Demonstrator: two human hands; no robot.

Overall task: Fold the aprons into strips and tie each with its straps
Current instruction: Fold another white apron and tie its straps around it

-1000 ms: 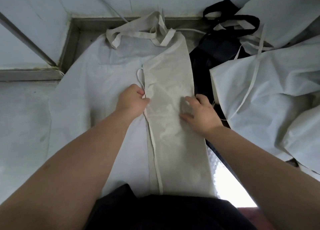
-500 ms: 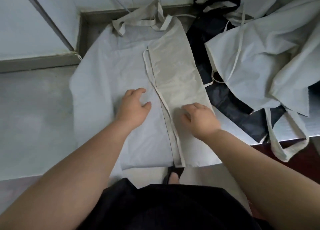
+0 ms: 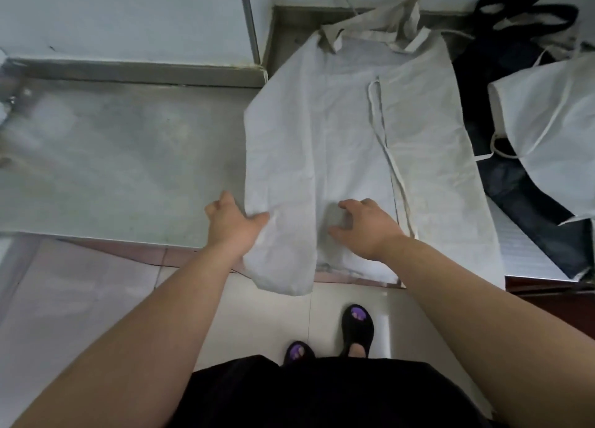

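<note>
Off to the right, a dark apron [image 3: 515,186] and another white apron [image 3: 547,115] are heaped close by. The pale apron [image 3: 338,131] is spread on the steel table [image 3: 112,157], right side folded in, a strap [image 3: 391,157] laid along it, hem hung over the front edge. Its left edge is gripped by the left hand [image 3: 231,224]; it's pressed down by the right hand [image 3: 367,228], fingers spread.

No text, label, brand, number or sign can be read anywhere in the head view, not on the cloth, the bench, the wall or the floor.
</note>
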